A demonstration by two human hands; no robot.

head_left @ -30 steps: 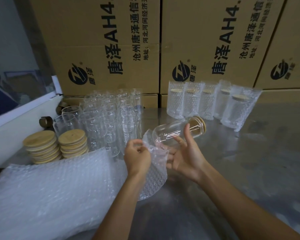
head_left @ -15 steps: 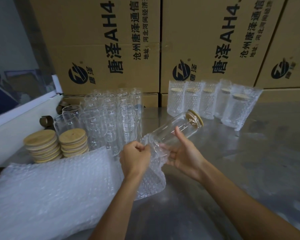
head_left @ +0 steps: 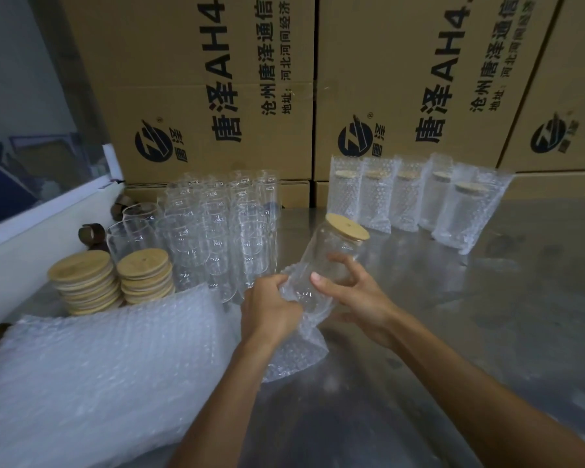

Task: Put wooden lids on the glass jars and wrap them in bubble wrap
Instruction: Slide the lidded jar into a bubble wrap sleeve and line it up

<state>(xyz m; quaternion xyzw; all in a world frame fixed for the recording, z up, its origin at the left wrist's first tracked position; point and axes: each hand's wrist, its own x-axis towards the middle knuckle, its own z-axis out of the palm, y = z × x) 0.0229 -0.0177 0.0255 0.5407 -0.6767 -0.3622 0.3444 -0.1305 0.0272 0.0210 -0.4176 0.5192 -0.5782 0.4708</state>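
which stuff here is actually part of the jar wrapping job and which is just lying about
Part of the job: lidded jar in right hand; bubble sleeve in left hand; bare jars; lid stacks; bubble wrap pile; wrapped jars.

Lying about: cardboard boxes; tape rolls.

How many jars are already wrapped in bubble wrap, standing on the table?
5, in a row before the cardboard boxes: first, second, third, fourth, fifth nearest, at the right end. None seems hidden.
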